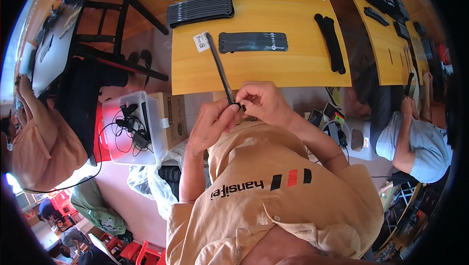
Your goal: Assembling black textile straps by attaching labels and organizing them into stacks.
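Note:
A long, narrow black strip (pixel 221 69) slants from over the wooden table toward my body, seen nearly edge-on. A white label (pixel 201 42) with a printed square code shows beside its far end. My left hand (pixel 213 121) is closed round the near end, thumb on top. My right hand (pixel 264 99) pinches a small black part at that same end, fingertips almost touching the left thumb. What this part is, the fingers mostly hide. Beyond my hands lies a flat dark strip-shaped pack (pixel 251 42) with pale printing on the table.
The yellow wooden table (pixel 283 72) holds stacked black strips (pixel 201 9) at the far left and two black straps (pixel 331 45) at the right. Left of me stands a clear bin (pixel 132 140) with cables, beside a cardboard box (pixel 176 118). Co-workers (pixel 413 138) sit on both sides.

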Demonstrator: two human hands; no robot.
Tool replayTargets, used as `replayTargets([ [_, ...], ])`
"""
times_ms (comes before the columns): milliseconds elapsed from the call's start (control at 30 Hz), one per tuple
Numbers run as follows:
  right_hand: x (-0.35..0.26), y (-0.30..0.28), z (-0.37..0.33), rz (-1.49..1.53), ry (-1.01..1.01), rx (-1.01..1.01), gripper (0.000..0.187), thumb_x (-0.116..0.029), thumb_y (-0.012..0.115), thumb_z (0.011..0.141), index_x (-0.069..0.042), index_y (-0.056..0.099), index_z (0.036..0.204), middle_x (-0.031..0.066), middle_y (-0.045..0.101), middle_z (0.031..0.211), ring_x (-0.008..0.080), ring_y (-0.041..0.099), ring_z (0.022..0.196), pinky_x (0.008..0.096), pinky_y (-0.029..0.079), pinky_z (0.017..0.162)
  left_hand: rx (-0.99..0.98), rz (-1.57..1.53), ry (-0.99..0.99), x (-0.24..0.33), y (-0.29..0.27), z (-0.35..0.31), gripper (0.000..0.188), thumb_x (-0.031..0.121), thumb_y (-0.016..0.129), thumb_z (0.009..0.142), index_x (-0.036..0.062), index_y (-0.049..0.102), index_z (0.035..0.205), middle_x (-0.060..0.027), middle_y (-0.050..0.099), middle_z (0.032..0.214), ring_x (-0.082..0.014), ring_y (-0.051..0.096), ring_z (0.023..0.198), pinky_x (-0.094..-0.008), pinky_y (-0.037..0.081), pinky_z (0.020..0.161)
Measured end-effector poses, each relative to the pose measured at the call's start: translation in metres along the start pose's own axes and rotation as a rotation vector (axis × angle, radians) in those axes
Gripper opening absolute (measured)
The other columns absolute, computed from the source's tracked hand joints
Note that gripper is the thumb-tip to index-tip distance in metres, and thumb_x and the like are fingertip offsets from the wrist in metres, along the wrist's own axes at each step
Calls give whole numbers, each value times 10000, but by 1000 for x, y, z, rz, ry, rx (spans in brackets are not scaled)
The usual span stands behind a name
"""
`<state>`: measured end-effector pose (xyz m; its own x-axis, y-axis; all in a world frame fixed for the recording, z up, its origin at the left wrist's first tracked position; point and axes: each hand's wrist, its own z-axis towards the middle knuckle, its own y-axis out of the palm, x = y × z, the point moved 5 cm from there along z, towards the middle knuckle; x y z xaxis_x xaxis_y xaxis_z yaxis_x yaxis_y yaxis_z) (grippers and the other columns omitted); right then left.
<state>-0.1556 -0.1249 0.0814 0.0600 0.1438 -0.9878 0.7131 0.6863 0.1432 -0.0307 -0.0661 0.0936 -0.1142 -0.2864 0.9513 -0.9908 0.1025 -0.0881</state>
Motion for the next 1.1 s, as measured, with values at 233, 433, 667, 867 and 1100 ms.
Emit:
replayTargets([
  [233, -10, 7, 4, 261, 61, -97, 88, 34, 522, 795, 15, 521, 881, 26, 499, 790, 81, 509, 703, 230, 483, 608, 144, -170, -5, 5, -3, -3, 317, 157, 495, 866, 25, 528, 579, 0, 476, 475, -53, 432, 409, -207, 307, 376],
  [433, -36, 18, -1, -384, -390, -65, 113, 11, 567, 763, 2, 456, 780, 113, 433, 711, 285, 441, 610, 346, 351, 535, 174, -195, 19, 11, -5, -8, 339, 107, 480, 836, 37, 469, 504, 5, 433, 422, -43, 379, 374, -203, 260, 361],
  [667, -15, 30, -10, 683, 225, -288, 168, -56, 450, 827, -26, 425, 664, 29, 396, 615, 139, 367, 435, 242, 319, 433, -83, -659, 127, 13, 5, -20, 358, 95, 489, 823, 38, 415, 477, -10, 415, 424, -59, 348, 343, -216, 242, 342],
  [867, -23, 30, -5, 325, 107, -186, 149, -73, 422, 818, -29, 461, 680, 0, 419, 544, 57, 363, 408, 209, 304, 399, -39, -508, 30, 8, -2, -24, 345, 192, 521, 862, 14, 511, 566, -27, 491, 495, -73, 442, 396, -199, 312, 360],
  [1100, -12, 30, -1, 361, 159, -215, 112, -67, 406, 802, -39, 463, 709, 3, 409, 515, 47, 354, 401, 209, 290, 392, 90, -151, -64, 10, -5, -27, 444, 330, 487, 920, 14, 552, 615, -15, 505, 511, -60, 461, 415, -187, 342, 374],
])
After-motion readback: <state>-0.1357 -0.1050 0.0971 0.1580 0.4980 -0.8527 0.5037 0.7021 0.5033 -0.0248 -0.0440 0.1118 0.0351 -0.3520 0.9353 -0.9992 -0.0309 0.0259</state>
